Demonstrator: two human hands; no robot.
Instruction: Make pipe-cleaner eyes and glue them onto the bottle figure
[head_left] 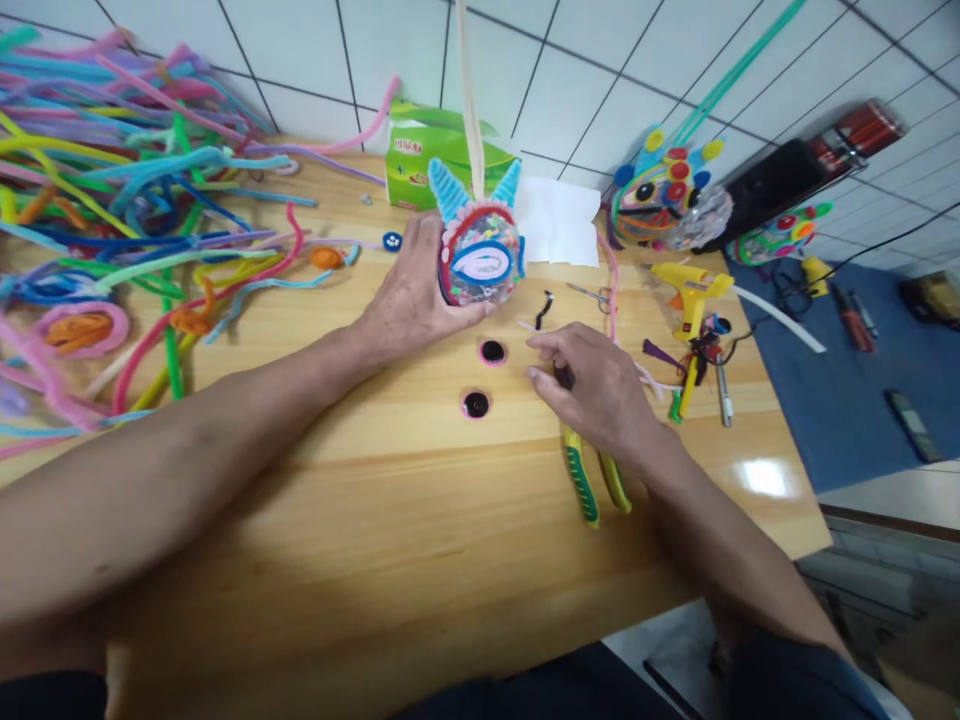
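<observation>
My left hand (409, 290) is wrapped round the left side of a clear craft figure (466, 291) with blue pipe-cleaner ears, a pink and red rim and a blue-and-white eye shape; a cream strap rises from its top. In front of it on the table lie two black oval eyes, one farther (492, 351) and one nearer (475, 404), both edged in pink. My right hand (589, 385) hovers over pliers (582, 485) with green and yellow handles, hiding most of their head. Its index finger and thumb are apart, beside a small pale strip (531, 326).
Many coloured pipe cleaners (172, 180) cover the left side. A green tissue pack (412, 150) and white paper (559, 220) sit behind. To the right are a yellow glue gun (690, 290), a pen (724, 395), another decorated figure (652, 205) and small scissors (592, 295).
</observation>
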